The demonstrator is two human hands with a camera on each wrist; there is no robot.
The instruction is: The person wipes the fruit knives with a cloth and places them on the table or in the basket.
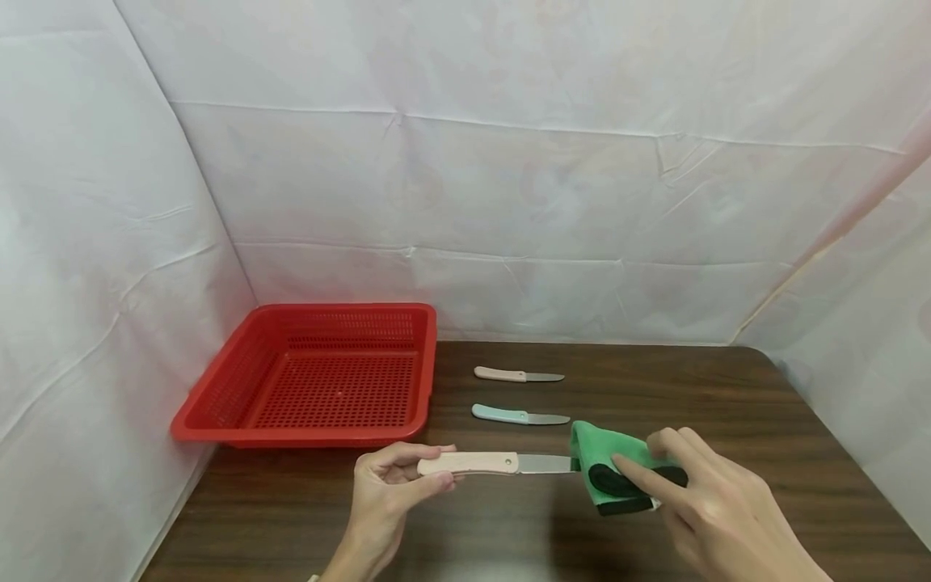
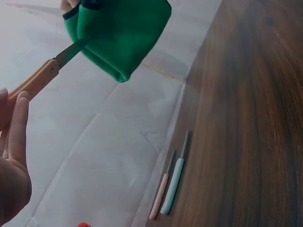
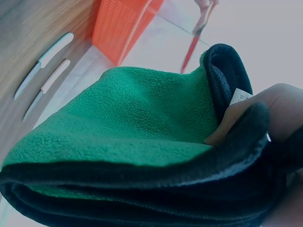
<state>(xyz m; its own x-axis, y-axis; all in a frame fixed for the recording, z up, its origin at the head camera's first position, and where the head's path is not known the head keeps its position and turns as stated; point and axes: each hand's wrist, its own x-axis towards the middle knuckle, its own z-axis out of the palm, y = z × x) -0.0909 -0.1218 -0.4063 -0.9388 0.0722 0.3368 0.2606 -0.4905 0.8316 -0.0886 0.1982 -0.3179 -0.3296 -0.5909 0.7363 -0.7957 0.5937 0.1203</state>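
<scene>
In the head view my left hand [image 1: 381,497] pinches the pale beige handle of a knife [image 1: 469,463], held level with its blade pointing right. My right hand [image 1: 723,497] grips a folded green cloth [image 1: 600,444] with dark edging, its thumb and fingers on the bunched part. The blade's tip end meets the cloth's left side and is hidden there. From the left wrist, the knife [image 2: 40,79] slants up to the cloth [image 2: 120,35]. A small white label shows on the cloth [image 3: 142,104] beside the fingers in the right wrist view.
A pink-handled knife [image 1: 500,374] and a light blue-handled knife [image 1: 500,414] lie parallel on the dark wooden table [image 1: 691,380], blades to the right. At the left stands a red perforated basket [image 1: 301,436]. White sheeting [image 1: 509,194] hangs behind and at both sides.
</scene>
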